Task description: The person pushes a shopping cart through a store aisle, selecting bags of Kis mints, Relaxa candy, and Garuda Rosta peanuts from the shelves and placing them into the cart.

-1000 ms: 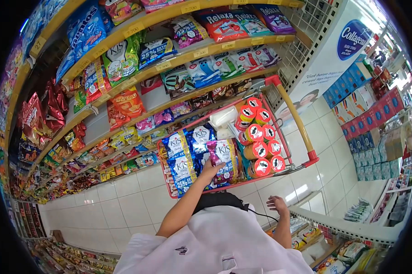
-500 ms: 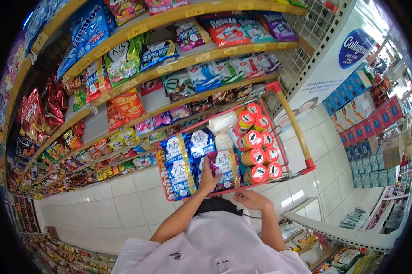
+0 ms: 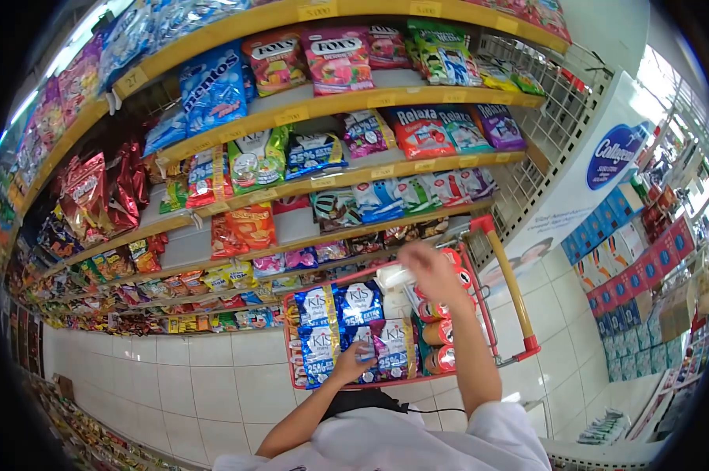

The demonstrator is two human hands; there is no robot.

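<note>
My left hand [image 3: 353,363] rests over the blue KIS candy bags [image 3: 320,349] in the shopping cart [image 3: 293,375], its fingers apart beside a purple KIS bag [image 3: 395,349]. Raised above the cart, my right hand [image 3: 429,271] is blurred, and its fingers are not clear enough to read. Behind that hand and forearm are red-lidded cans [image 3: 439,333], partly covered, and a white package [image 3: 392,276].
Shelves of candy bags rise ahead, with Relaxa bags [image 3: 423,132], a green KIS bag [image 3: 258,159] and a blue Mentos bag [image 3: 213,88]. A wire mesh panel [image 3: 562,102] and stacked boxes [image 3: 645,275] stand at the right.
My right hand has risen from the cart's near side to above the cans. My left hand has shifted slightly down on the bags. The view has tilted upward, showing more upper shelf.
</note>
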